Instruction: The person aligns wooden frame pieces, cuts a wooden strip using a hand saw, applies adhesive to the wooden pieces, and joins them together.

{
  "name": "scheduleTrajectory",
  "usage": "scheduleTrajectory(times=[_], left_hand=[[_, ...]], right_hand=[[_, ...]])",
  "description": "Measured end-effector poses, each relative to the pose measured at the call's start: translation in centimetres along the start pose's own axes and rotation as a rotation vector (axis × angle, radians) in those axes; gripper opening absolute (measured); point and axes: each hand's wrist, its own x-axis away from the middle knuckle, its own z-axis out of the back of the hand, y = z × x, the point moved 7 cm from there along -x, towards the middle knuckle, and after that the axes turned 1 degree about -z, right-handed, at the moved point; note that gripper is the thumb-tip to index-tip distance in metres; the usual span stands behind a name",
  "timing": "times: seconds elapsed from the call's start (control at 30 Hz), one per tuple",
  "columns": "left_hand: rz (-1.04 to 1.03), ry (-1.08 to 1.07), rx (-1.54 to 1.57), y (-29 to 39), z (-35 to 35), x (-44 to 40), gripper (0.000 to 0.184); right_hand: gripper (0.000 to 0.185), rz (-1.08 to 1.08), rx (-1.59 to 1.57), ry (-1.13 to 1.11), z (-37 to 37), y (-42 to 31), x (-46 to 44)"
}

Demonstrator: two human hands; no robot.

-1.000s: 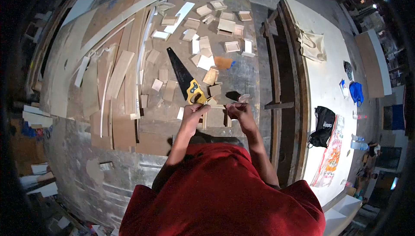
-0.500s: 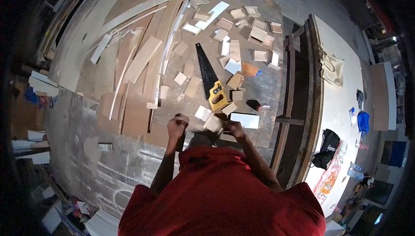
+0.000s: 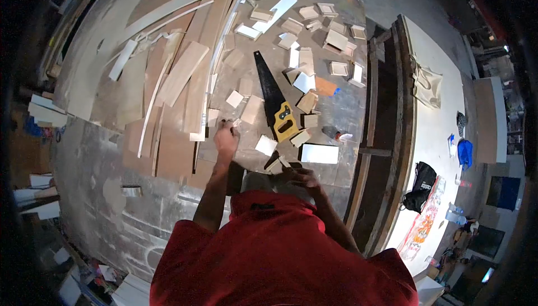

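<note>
Well, left hand (image 3: 226,138) is narrow near scraps (image 3: 237,122), right hand (image 3: 304,177) unclear, shallow box (image 3: 338,68) beyond.

Cream cloth tote (image 3: 427,88) on wht-topped table (image 3: 436,138) at R, blk drawstring bag (image 3: 421,185) w/ wht lettering beside red-printed plastic bag (image 3: 424,226), blue fabric bundle (image 3: 465,153) nr table's R edge, clear plastic bottles (image 3: 455,215) nearby.

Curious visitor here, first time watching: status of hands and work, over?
Left hand beside loose wood offcuts, grip unclear. Right hand at small wooden piece. Handsaw lies just beyond.
</note>
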Motion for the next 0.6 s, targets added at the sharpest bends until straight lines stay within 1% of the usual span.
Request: scheduleTrajectory(times=[0.07, 0.1, 0.13, 0.17, 0.2, 0.23, 0.27, 0.3, 0.37, 0.43, 0.47, 0.5, 0.53, 0.57, 0.6], left_hand=[[-0.042, 0.073, 0.041, 0.0, 0.3, -0.5, 0.024], [-0.051, 0.069, 0.043, 0.3, 0.4, -0.7, 0.024], [-0.034, 0.098, 0.133, 0.3, 1.0, -0.5, 0.023], [-0.015, 0.127, 0.224, 0.2, 1.3, -0.2, 0.023], [-0.02, 0.123, 0.225, 0.0, 1.1, 0.0, 0.023], [0.002, 0.132, 0.305, -0.5, 1.0, 0.2, 0.022], [0.024, 0.142, 0.386, -0.9, 0.9, 0.3, 0.021], [0.018, 0.141, 0.39, -1.0, 1.0, 0.8, 0.021], [-0.095, 0.213, 0.309, -0.4, 2.0, 1.6, 0.021], [-0.095, 0.233, 0.281, -0.4, 2.3, 1.8, 0.022], [-0.089, 0.248, 0.248, -0.5, 2.6, 2.0, 0.023], [-0.065, 0.222, 0.281, -1.0, 2.2, 1.7, 0.029], [-0.064, 0.222, 0.283, -1.2, 2.0, 1.7, 0.029], [-0.068, 0.232, 0.297, -1.4, 1.8, 1.8, 0.029], [-0.074, 0.242, 0.311, -1.3, 2.0, 2.0, 0.03]], right_hand=[[0.041, -0.088, -0.276, -0.02, -0.6, 0.0, 0.8], [0.038, -0.058, -0.247, 0.005, -2.3, -3.5, 1.9], [0.038, -0.032, -0.218, 0.031, -4.0, -6.5, 3.1], [0.038, -0.031, -0.222, 0.038, -5.1, -8.4, 3.9], [0.037, -0.052, -0.148, 0.104, -5.6, -9.9, 4.5], [0.037, -0.071, -0.071, 0.169, -5.2, -10.0, 4.6], [0.037, -0.065, -0.072, 0.173, -5.3, -10.3, 4.4], [0.038, -0.059, -0.06, 0.207, -4.2, -8.8, 3.9], [0.039, -0.046, -0.047, 0.244, -4.4, -9.7, 3.7], [0.039, 0.067, 0.012, 0.38, -4.6, -11.1, 3.9], [0.039, 0.067, 0.012, 0.381, -4.7, -11.6, 4.0], [0.04, 0.085, 0.278, 0.471, -3.9, -12.1, 4.0], [0.041, 0.1, 0.546, 0.556, -3.4, -12.7, 4.3], [0.041, 0.098, 0.549, 0.556, -3.2, -12.5, 4.5], [0.041, 0.157, 0.556, 0.568, -4.1, -14.3, 5.0]])
